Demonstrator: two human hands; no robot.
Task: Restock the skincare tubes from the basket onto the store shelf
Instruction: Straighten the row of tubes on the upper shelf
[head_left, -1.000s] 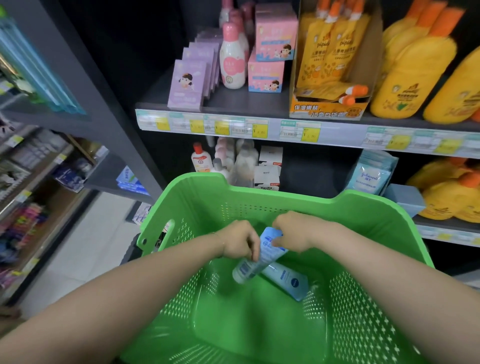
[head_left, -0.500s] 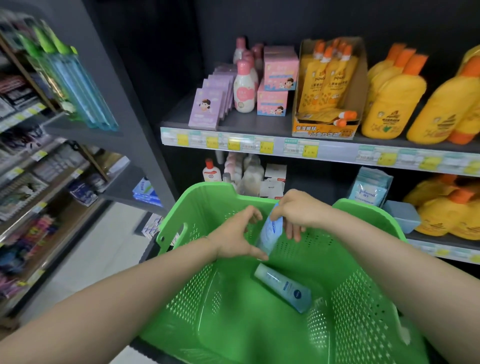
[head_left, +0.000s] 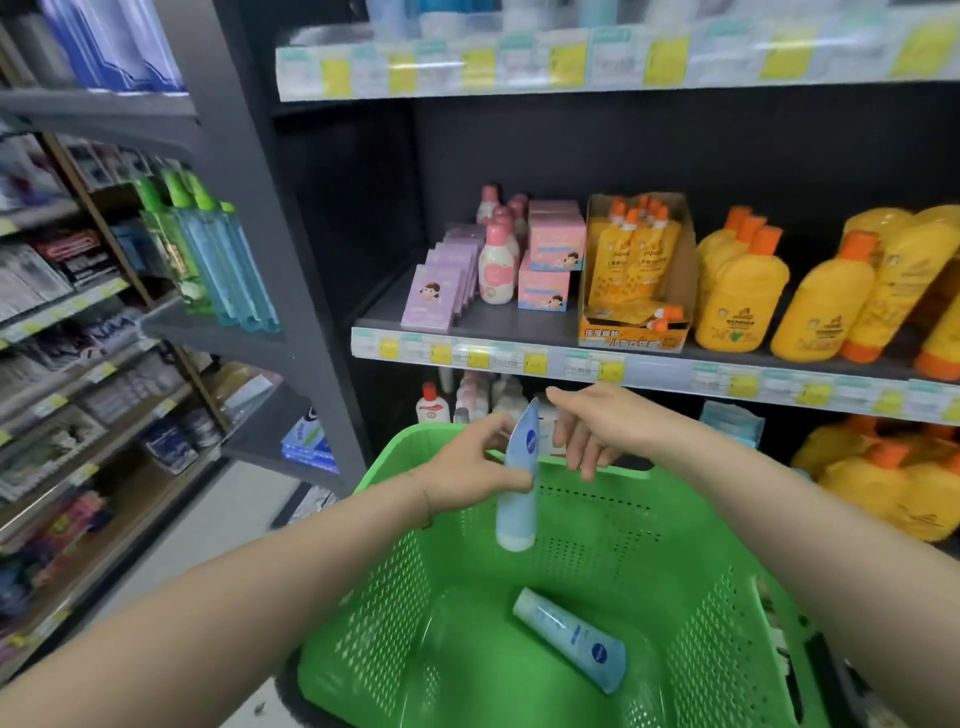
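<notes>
My left hand (head_left: 470, 467) grips a light blue skincare tube (head_left: 518, 483) around its middle. The tube stands upright with its white cap down, above the far rim of the green basket (head_left: 696, 623). My right hand (head_left: 592, 431) hovers just to the right of the tube's flat top, fingers relaxed and apart from it. A second blue tube (head_left: 574, 638) lies flat on the basket floor. The store shelf (head_left: 519, 322) lies straight ahead beyond the basket.
The shelf ahead carries purple packets (head_left: 439, 296), pink bottles and boxes (head_left: 550, 270), an orange pouch display (head_left: 636, 270) and yellow bottles (head_left: 743, 301). Bare shelf shows left of the purple packets. A lower shelf holds small bottles (head_left: 431, 405). Another aisle rack (head_left: 78, 312) stands at left.
The tube has passed from my right hand to my left and risen above the basket rim. My right hand let go and opened. The view tilted up toward the shelves.
</notes>
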